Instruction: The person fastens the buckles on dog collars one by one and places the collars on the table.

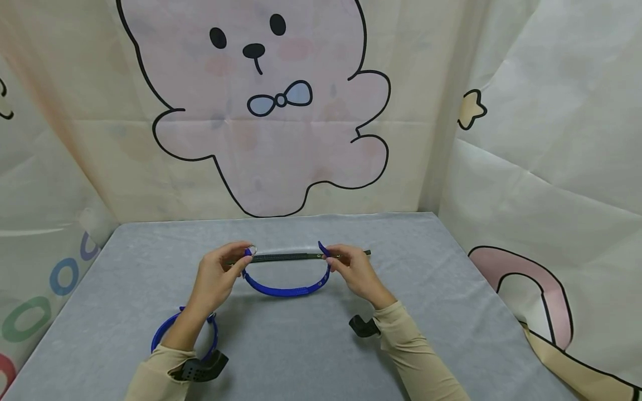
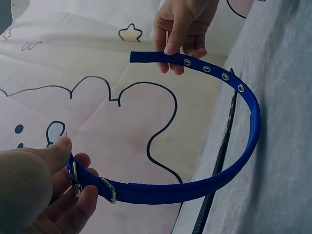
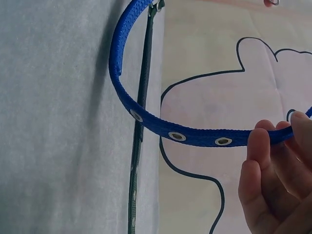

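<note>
A blue collar (image 1: 281, 291) hangs in a sagging curve between both hands, over the table. My left hand (image 1: 215, 273) pinches its buckle end; the metal buckle (image 2: 75, 179) sits between thumb and fingers, with a metal D-ring (image 2: 108, 190) just beyond. At the other end, my right hand (image 1: 356, 273) pinches the strap between thumb and fingers, its tip sticking out past them. Metal eyelets (image 3: 223, 141) run along that half. Behind the held collar, a dark strap (image 1: 286, 257) lies straight across the table.
A second blue collar (image 1: 159, 334), in a round loop, is on the grey cloth-covered table (image 1: 301, 356), partly behind the left forearm. Printed curtains (image 1: 401, 184) enclose the table at the back and sides. Each wrist wears a black camera mount (image 1: 364, 326).
</note>
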